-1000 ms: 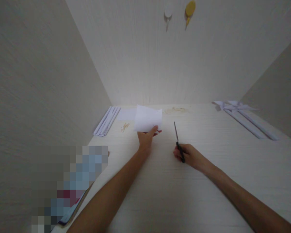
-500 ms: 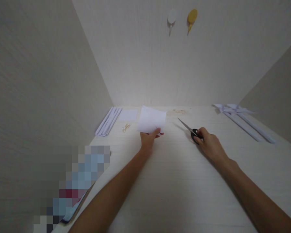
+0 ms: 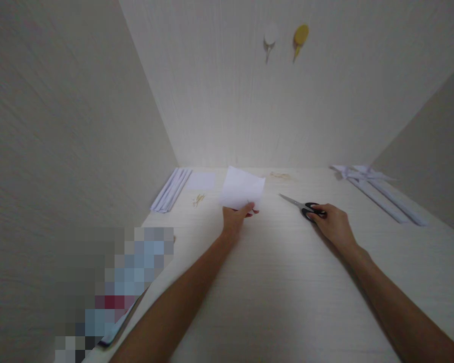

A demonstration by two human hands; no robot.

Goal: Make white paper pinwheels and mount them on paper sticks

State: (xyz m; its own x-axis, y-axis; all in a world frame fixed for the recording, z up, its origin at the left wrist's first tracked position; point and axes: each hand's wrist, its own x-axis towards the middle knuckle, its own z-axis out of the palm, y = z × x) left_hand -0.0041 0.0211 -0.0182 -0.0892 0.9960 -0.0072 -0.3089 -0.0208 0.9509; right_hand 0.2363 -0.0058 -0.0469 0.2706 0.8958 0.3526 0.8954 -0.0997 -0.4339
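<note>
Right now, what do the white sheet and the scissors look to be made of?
The sheet in the left hand looks like thin matte white paper: flat, crisp-edged. The scissors under the right hand seem to have grey metal blades and black, probably plastic, handles; blur leaves the finish unclear.

A pixelated patch [image 3: 113, 287] hides whatever lies at the lower left. Both forearms run off the bottom edge. The small tan bits [image 3: 198, 200] by the folded strips [image 3: 171, 189] are too small to identify. Two wall hooks [image 3: 285, 39] look blurred.
</note>
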